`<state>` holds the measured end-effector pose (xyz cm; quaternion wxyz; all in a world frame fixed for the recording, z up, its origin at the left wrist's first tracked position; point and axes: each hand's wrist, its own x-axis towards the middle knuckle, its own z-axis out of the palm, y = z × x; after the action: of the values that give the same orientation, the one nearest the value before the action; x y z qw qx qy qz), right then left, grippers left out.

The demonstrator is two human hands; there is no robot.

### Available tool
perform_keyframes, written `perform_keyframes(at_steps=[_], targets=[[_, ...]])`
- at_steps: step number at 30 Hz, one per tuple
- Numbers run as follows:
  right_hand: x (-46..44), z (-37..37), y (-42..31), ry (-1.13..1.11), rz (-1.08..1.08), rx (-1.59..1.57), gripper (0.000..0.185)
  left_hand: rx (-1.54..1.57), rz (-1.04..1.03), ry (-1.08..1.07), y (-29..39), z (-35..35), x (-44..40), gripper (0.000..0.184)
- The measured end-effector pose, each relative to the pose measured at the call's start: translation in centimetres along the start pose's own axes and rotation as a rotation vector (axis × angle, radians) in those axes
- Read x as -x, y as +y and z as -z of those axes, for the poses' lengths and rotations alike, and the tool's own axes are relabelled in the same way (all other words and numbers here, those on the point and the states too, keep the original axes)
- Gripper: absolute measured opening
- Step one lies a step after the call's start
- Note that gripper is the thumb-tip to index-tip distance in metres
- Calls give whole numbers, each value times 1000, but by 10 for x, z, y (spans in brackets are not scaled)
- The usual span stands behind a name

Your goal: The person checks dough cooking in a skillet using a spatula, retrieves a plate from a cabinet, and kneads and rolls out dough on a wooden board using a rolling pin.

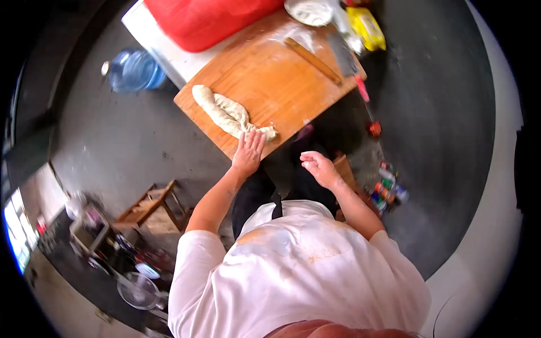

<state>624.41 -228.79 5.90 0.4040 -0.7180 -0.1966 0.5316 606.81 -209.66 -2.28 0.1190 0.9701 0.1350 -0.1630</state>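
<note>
A long, twisted piece of pale dough [222,112] lies along the left corner of a wooden board [270,84]. My left hand [248,153] rests flat on the near end of the dough, fingers stretched out. Off the board's near edge, my right hand [319,168] hovers in the air with its fingers loosely apart and nothing in them; flour marks its fingertips. A wooden rolling pin [313,61] lies on the far right of the board. Beside it is a cleaver [341,55] whose red handle sticks out past the edge.
A large red basin [208,22] stands behind the board on a white surface. Near the board's far corner are a bowl of white flour [310,12] and a yellow packet [367,28]. A blue water bottle [135,71] and a wooden stool [149,205] stand to the left.
</note>
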Motion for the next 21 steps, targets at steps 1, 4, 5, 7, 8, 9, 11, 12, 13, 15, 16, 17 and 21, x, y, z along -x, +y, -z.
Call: perform_keyframes(at_steps=[1, 4, 5, 7, 8, 9, 11, 12, 13, 15, 16, 17, 21], targets=[[-12, 9, 3, -61, 5, 14, 28, 5, -23, 35, 1, -8, -9, 58], [-56, 41, 5, -235, 0, 100, 29, 10, 25, 123, 8, -14, -27, 53], [-74, 53, 0, -293, -4, 161, 30, 29, 43, 57, 11, -10, -35, 49], [-115, 72, -2, -409, 28, 215, 33, -17, 16, 29, 4, -15, -58, 38], [-121, 80, 1, -468, 8, 247, 37, -10, 49, 17, 2, -8, -64, 38], [-131, 86, 1, -497, 47, 293, 42, 104, 77, -86, 0, 9, -70, 37], [-148, 92, -21, -575, 135, 426, 61, 378, 174, -78, 7, 11, -76, 38], [-155, 93, -32, -607, 218, 488, 74, 375, 201, -66, 12, 26, -86, 38], [-162, 95, -34, -613, 287, 494, 78, 536, 203, 120, 21, 41, -97, 38], [-172, 97, -40, -552, 405, 457, 84, 744, 205, 389, 37, 69, -128, 41], [-178, 100, -43, -496, 452, 425, 86, 801, 216, 476, 46, 73, -146, 45], [-194, 107, -24, -508, 344, 238, 84, 816, 230, 523, 53, 64, -163, 48], [-223, 137, -19, -430, 324, 496, 64, 656, 195, 662, 68, 28, -193, 52]])
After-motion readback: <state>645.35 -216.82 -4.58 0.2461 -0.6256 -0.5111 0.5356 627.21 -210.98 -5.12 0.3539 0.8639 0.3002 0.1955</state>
